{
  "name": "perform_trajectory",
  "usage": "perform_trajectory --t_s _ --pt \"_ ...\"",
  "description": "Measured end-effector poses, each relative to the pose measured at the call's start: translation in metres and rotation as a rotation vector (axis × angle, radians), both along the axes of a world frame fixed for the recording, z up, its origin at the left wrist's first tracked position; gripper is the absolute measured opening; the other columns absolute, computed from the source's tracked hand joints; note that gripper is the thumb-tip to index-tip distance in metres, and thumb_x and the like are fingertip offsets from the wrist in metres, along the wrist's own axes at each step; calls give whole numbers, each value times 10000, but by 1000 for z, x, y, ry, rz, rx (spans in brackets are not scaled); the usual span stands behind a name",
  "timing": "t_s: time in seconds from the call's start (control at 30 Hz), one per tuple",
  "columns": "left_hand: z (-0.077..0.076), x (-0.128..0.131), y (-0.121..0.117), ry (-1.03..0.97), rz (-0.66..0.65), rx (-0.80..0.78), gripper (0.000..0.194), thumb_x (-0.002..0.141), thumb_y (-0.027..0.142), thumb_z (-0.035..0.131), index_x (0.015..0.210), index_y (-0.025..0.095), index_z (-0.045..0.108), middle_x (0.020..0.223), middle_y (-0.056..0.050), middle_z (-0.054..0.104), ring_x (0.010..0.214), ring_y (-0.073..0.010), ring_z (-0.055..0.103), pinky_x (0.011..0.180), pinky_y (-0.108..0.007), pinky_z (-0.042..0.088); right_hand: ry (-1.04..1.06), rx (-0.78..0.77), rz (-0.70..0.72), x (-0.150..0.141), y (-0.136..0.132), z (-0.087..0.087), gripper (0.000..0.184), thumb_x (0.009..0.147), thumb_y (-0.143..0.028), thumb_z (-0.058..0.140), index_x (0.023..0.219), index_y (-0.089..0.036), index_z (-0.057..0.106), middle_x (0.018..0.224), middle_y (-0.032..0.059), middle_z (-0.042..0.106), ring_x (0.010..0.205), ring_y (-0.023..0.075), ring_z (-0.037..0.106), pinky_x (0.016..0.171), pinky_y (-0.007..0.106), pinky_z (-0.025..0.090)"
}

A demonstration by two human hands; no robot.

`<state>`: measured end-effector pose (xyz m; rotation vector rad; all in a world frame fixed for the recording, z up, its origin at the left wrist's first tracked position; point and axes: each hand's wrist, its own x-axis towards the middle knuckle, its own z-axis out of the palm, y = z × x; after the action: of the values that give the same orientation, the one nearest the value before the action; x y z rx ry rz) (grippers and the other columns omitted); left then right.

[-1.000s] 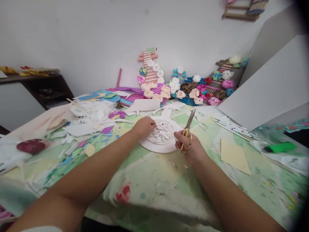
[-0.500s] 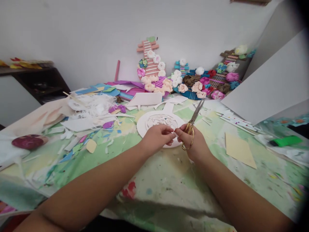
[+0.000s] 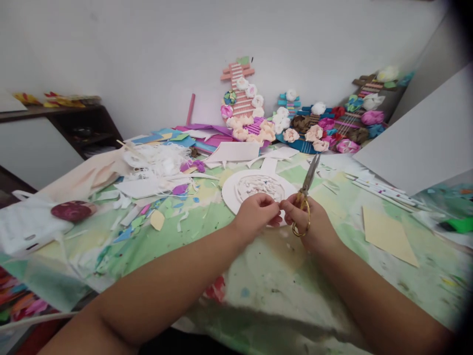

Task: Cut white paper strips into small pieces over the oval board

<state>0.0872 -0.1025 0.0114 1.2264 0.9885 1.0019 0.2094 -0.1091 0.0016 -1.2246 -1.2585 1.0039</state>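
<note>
Both hands meet over the near edge of a white paddle-shaped board (image 3: 229,193), whose middle carries an oval of small white curled pieces (image 3: 258,188). My left hand (image 3: 258,216) is closed, thumb and fingers pinched together. Pressed close to it, my right hand (image 3: 314,222) pinches with thumb and forefinger and also holds a pair of scissors (image 3: 310,176) with gold handles around its fingers, the blades pointing up and away. Whatever sits between the fingertips is too small to make out.
White strings (image 3: 158,160) and paper scraps lie on the left, beside a dark red oval object (image 3: 72,211). Flower-decorated crafts (image 3: 244,103) lean on the back wall. At right are a cream paper sheet (image 3: 388,235), thin sticks (image 3: 384,193) and a green object (image 3: 461,225).
My view has turned slightly left, so everything sits further right in the picture. Both hands stay pinched together over the board, and the scissors remain in my right hand.
</note>
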Motion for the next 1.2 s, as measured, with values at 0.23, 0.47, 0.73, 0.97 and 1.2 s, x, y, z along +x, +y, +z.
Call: perform_trajectory --t_s 0.23,0.47,0.73,0.97,1.2 --pt "-2 -5 -3 693 -117 619 114 678 225 411 600 170 474 611 3 517 578 -108 461 542 -237 359 5 -41 -29 4 8 -12 310 639 -466 546 578 -170 478 434 -53 403 384 66 363 377 208 271" --pt "9 -21 -5 1047 -594 934 280 643 393 514 749 145 588 797 -70 553 728 -173 483 630 -270 364 39 -34 -53 15 13 0 339 679 -518 474 630 -185 431 488 -59 353 392 54 298 368 207 232" --pt "10 -20 -5 958 -555 858 179 701 268 453 738 159 591 690 -41 574 638 -144 492 585 -263 362 -183 -13 11 23 4 10 311 659 -473 533 604 -171 484 505 -45 390 455 73 345 434 223 262" --pt "17 -23 9 -37 -201 36 163 686 218 529 821 128 518 804 -56 600 655 -97 552 684 -284 440 -321 35 7 18 -4 20 310 694 -483 464 631 -179 482 539 -35 424 498 96 384 482 236 297" --pt "14 -27 16 -458 -57 -65 198 645 202 607 833 166 559 744 8 575 652 -66 549 623 -220 453 -882 103 -17 4 -13 19 347 676 -512 438 552 -196 369 498 -36 408 463 95 352 437 222 251"
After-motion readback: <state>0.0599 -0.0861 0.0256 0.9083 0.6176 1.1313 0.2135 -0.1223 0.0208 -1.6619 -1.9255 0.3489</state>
